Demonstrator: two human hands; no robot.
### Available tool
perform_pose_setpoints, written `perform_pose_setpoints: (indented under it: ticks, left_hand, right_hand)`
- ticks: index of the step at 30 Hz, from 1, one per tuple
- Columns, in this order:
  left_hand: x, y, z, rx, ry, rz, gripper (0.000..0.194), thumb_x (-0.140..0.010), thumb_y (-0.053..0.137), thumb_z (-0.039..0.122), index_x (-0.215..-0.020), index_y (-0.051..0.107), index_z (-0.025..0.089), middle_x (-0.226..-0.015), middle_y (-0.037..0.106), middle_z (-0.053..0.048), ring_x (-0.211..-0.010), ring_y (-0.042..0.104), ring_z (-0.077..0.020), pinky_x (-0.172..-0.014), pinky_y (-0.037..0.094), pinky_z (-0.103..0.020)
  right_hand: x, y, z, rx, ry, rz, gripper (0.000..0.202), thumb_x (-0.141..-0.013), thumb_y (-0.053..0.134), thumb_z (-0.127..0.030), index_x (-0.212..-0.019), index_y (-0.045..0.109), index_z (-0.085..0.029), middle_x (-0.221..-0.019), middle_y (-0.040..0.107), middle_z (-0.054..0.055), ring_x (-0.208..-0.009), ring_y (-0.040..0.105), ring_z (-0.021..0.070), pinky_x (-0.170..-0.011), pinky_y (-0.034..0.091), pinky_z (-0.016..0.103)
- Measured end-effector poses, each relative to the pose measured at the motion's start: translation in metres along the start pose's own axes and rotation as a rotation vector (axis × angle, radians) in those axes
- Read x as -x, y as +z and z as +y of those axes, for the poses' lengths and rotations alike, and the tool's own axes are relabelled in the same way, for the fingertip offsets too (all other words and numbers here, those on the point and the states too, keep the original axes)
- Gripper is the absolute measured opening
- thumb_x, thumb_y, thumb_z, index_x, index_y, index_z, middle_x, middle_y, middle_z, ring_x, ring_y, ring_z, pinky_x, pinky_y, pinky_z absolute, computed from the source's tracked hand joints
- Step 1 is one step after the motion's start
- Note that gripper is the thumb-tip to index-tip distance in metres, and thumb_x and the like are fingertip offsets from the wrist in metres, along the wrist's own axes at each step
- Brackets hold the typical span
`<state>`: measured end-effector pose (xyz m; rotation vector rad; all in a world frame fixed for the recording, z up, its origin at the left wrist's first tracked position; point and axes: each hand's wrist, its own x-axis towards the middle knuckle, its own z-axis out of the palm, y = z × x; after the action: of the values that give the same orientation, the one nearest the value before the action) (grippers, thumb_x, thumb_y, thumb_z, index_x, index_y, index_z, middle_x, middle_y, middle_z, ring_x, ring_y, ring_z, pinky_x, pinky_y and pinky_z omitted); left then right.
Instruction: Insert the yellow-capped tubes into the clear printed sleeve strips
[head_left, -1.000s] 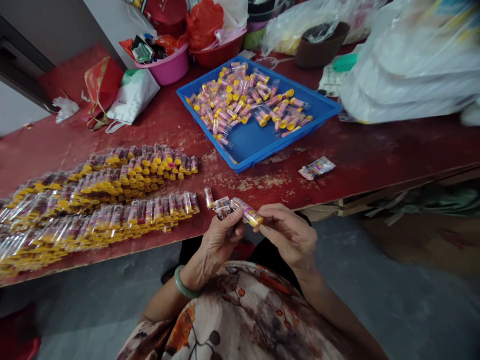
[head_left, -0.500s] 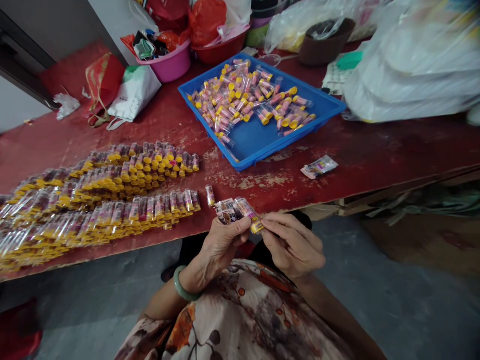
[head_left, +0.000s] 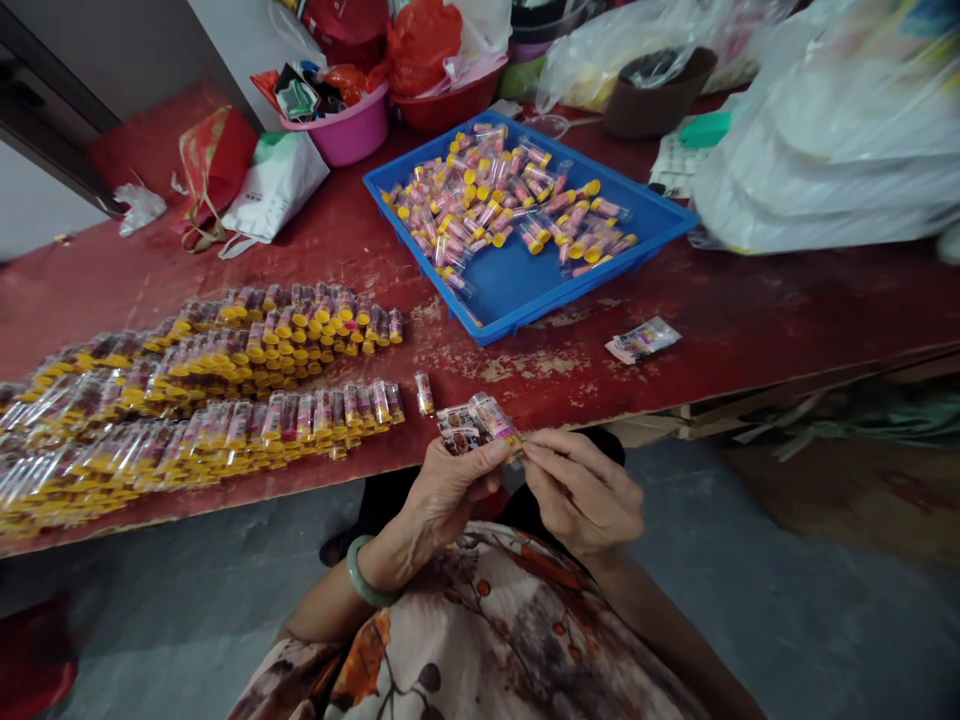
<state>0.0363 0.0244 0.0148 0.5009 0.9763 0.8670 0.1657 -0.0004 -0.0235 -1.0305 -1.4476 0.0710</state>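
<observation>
My left hand (head_left: 455,487) is closed on a few printed labels (head_left: 459,428), with a clear, yellow-capped tube (head_left: 491,415) lying against them under the thumb. At the tube's lower end, the fingertips of my right hand (head_left: 581,490) are pinched together and touch its edge; whether they grip the tube or a label is too small to tell. A single tube (head_left: 424,393) stands on the red table just beyond my left hand. To the left lie stacked rows of labelled tubes (head_left: 277,425). A blue tray (head_left: 540,305) behind holds a loose heap of pink-filled tubes (head_left: 487,190).
More flat labels (head_left: 643,340) lie on the red table (head_left: 540,380) to the right. A pink basin (head_left: 349,135), a red basin (head_left: 450,105), bags and a brown pot (head_left: 656,100) stand at the back. Large plastic-wrapped packs (head_left: 825,160) take up the right back.
The tube and labels in my left hand have tilted slightly, and more of the labels shows. My right fingertips stay at the tube's lower end. The view has shifted a little.
</observation>
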Motion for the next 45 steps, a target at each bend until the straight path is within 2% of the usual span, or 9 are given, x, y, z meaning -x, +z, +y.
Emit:
perform_pose_setpoints:
  ticks: [4, 8, 14, 20, 26, 34, 38, 42, 45]
  left_hand:
    - [0.000, -0.006, -0.001, -0.035, 0.015, 0.035, 0.034, -0.053, 0.088, 0.030, -0.068, 0.062, 0.013, -0.058, 0.052, 0.004, -0.047, 0.039, -0.0037, -0.045, 0.031, -0.018]
    - [-0.001, -0.019, -0.002, -0.170, 0.105, 0.051, 0.030, -0.055, 0.087, 0.030, -0.068, 0.067, 0.012, -0.058, 0.057, 0.002, -0.048, 0.042, -0.0052, -0.047, 0.034, -0.019]
    - [-0.002, -0.031, -0.001, -0.201, 0.181, -0.041, 0.037, -0.050, 0.088, 0.031, -0.078, 0.074, 0.012, -0.076, 0.070, -0.005, -0.070, 0.060, -0.0156, -0.073, 0.048, -0.029]
    - [-0.002, -0.065, 0.009, -0.212, 0.211, 0.149, 0.046, -0.056, 0.086, 0.029, -0.097, 0.072, 0.014, -0.074, 0.070, -0.004, -0.050, 0.045, -0.0063, -0.049, 0.035, -0.020]
    - [0.008, -0.088, 0.019, -0.087, 0.149, 0.180, 0.034, -0.069, 0.078, 0.038, -0.089, 0.071, 0.012, -0.058, 0.057, 0.001, -0.048, 0.038, -0.0039, -0.046, 0.026, -0.018]
    - [0.016, -0.093, 0.026, 0.111, 0.056, -0.021, 0.033, -0.086, 0.055, 0.040, -0.096, 0.065, 0.010, -0.071, 0.062, -0.005, -0.057, 0.056, -0.0122, -0.049, 0.041, -0.022]
    - [0.019, -0.098, 0.027, 0.091, 0.021, -0.002, 0.030, -0.085, 0.059, 0.038, -0.097, 0.063, 0.011, -0.078, 0.065, -0.008, -0.062, 0.061, -0.0158, -0.047, 0.047, -0.023]
    - [0.015, -0.100, 0.032, 0.144, -0.001, 0.025, 0.026, -0.084, 0.059, 0.034, -0.094, 0.063, 0.010, -0.080, 0.068, -0.010, -0.064, 0.064, -0.0175, -0.049, 0.052, -0.026]
    - [0.011, -0.100, 0.034, 0.161, 0.012, 0.040, 0.025, -0.082, 0.063, 0.031, -0.094, 0.063, 0.010, -0.084, 0.070, -0.011, -0.067, 0.067, -0.0192, -0.056, 0.056, -0.030]
  right_hand:
    - [-0.006, -0.007, 0.001, -0.040, 0.045, -0.145, 0.034, -0.075, 0.060, -0.006, -0.103, 0.066, -0.024, -0.093, 0.068, 0.006, -0.080, 0.066, 0.0184, -0.069, 0.056, 0.032]
    - [-0.013, -0.011, 0.005, -0.203, 0.339, -0.390, 0.022, -0.080, 0.060, -0.017, -0.102, 0.064, -0.021, -0.094, 0.067, 0.006, -0.075, 0.064, 0.0158, -0.067, 0.054, 0.029]
    - [-0.017, 0.018, 0.006, -0.346, 0.749, -0.486, 0.033, -0.072, 0.073, -0.034, -0.100, 0.064, -0.019, -0.086, 0.071, 0.005, -0.075, 0.068, 0.0183, -0.068, 0.056, 0.029]
    - [-0.031, 0.060, 0.015, -0.557, 0.996, -0.350, 0.039, -0.065, 0.076, -0.036, -0.097, 0.064, -0.017, -0.082, 0.070, 0.005, -0.069, 0.066, 0.0170, -0.058, 0.054, 0.027]
    - [-0.068, 0.132, 0.044, -0.147, 0.798, -0.480, 0.041, -0.071, 0.066, -0.042, -0.101, 0.061, -0.014, -0.078, 0.069, 0.005, -0.066, 0.064, 0.0167, -0.059, 0.051, 0.028]
    - [-0.111, 0.225, 0.088, 0.392, 0.676, -0.577, 0.022, -0.077, 0.063, -0.025, -0.093, 0.063, -0.010, -0.094, 0.067, 0.013, -0.091, 0.063, 0.0238, -0.078, 0.047, 0.035]
    - [-0.106, 0.223, 0.083, 0.465, 0.507, -0.706, 0.030, -0.089, 0.057, -0.038, -0.104, 0.059, -0.013, -0.099, 0.064, 0.006, -0.089, 0.061, 0.0164, -0.082, 0.050, 0.037]
    - [-0.112, 0.190, 0.067, 0.552, 0.373, -0.710, 0.028, -0.091, 0.050, -0.031, -0.110, 0.058, -0.012, -0.106, 0.063, 0.011, -0.097, 0.060, 0.0206, -0.083, 0.046, 0.033]
    - [-0.138, 0.166, 0.076, 0.625, 0.351, -0.666, 0.027, -0.091, 0.042, -0.026, -0.105, 0.062, -0.014, -0.112, 0.062, 0.013, -0.106, 0.057, 0.0253, -0.085, 0.041, 0.033]
